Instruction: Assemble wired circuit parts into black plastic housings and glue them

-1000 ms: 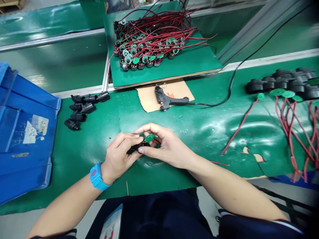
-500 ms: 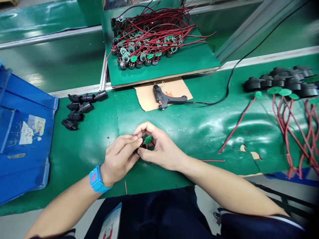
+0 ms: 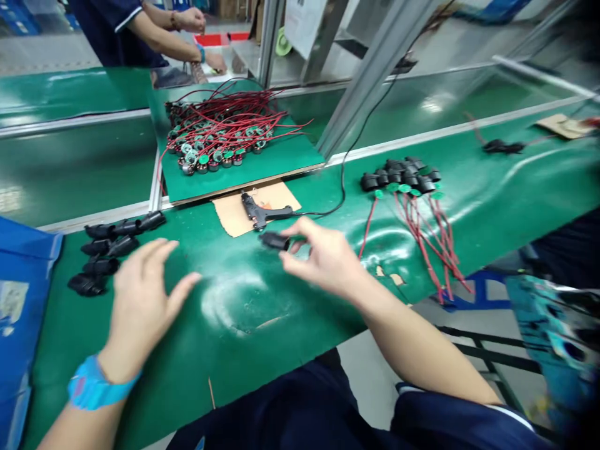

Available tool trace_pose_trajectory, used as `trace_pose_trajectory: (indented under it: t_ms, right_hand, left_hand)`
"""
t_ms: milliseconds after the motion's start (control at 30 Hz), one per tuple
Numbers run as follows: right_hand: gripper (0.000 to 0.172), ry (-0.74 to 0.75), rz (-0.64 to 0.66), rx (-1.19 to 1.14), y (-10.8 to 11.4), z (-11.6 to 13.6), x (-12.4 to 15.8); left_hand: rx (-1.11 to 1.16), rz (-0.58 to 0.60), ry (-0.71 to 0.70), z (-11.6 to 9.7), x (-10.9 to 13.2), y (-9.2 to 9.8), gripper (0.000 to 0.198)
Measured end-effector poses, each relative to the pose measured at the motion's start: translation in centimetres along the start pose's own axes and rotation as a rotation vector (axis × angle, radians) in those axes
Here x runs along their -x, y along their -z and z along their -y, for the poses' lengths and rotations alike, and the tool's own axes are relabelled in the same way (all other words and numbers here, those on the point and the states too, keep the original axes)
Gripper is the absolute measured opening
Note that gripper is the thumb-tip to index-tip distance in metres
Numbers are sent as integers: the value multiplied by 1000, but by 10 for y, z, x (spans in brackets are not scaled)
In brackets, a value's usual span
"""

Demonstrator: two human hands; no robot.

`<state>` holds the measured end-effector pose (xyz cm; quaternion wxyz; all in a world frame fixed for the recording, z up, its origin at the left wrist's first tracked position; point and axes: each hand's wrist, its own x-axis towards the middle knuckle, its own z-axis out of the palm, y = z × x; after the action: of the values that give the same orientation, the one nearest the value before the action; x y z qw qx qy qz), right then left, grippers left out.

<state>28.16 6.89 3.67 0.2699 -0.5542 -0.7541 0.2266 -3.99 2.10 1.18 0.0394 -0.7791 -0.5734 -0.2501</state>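
Note:
My right hand [image 3: 325, 257] pinches a black plastic housing [image 3: 274, 240] by its end, above the middle of the green bench. Nothing is in my left hand [image 3: 143, 300], whose fingers are spread just to the right of the loose black housings [image 3: 100, 265] on the left side. Beyond my right hand a glue gun [image 3: 265, 214] lies on a piece of cardboard [image 3: 227, 219]. Further right, a cluster of black housings [image 3: 396, 175] sits with small green discs and red wires [image 3: 417, 234] trailing towards me.
A raised green board [image 3: 295, 159] carries many small motor-like parts with red wires [image 3: 220, 128]. At the left edge stands a blue crate [image 3: 28, 262]. The glue gun's cord [image 3: 344, 178] runs up past a metal post [image 3: 356, 81]. Across the partition a co-worker's arms [image 3: 173, 37] are visible.
My hands have come apart: the left moved left and opened, the right moved right with the black housing. The view has swung to the right, bringing a co-worker into sight.

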Motion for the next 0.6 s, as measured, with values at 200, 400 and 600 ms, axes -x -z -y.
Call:
trace_pose_trajectory:
  t_ms: [200,400,600]
  right_hand:
    - [36,-523,-486,256,48,-138,-38]
    - [38,-525,-577,406,62,-192,-51]
    - [42,-190,-567,463,63,-159,-76]
  left_hand:
    - [-331,132,304,55,-9,10,54]
    - [-304,32,282,73,-10,3,40]
    - [-420,134,228,76,-17,4,37]
